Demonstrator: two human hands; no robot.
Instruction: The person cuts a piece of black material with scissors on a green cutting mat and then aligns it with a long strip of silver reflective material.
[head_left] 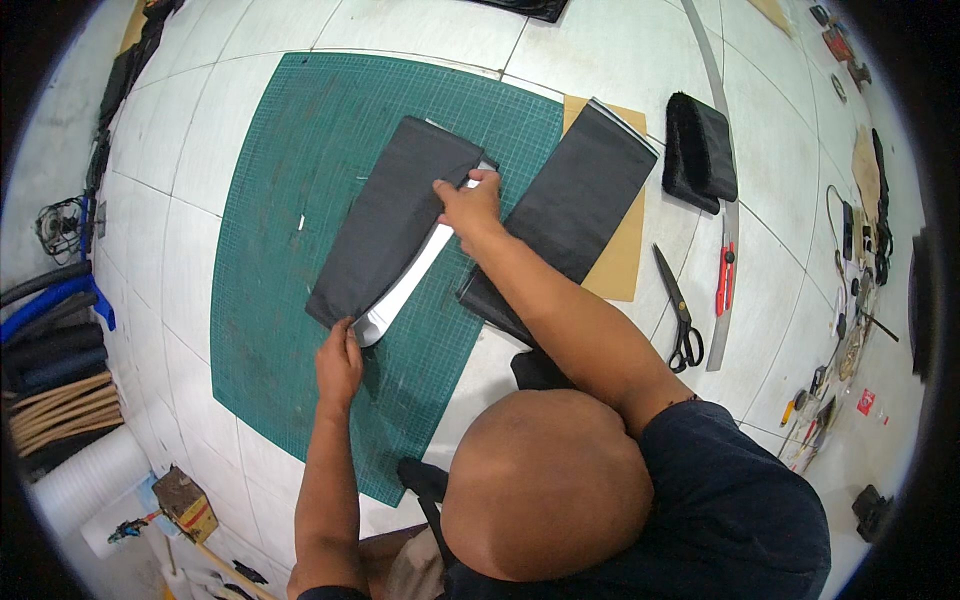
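A long black fabric piece [385, 215] lies slanted on a green cutting mat [280, 330]. A white curved strip [410, 285] runs along the fabric's right edge, partly tucked under it. My left hand [340, 362] pinches the fabric's lower corner, right beside the strip's lower end. My right hand [468, 205] grips the strip's upper end at the fabric's top right corner. My right forearm crosses over a second black fabric piece [585, 190], which lies on a brown cardboard sheet [625, 250].
The mat lies on a white tiled floor. Right of the cardboard are black scissors [678, 305], a red utility knife [724, 278], a long metal ruler [722, 190] and a folded black pad [700, 150]. Small tools litter the far right; rolls and hoses [55, 350] are stacked left.
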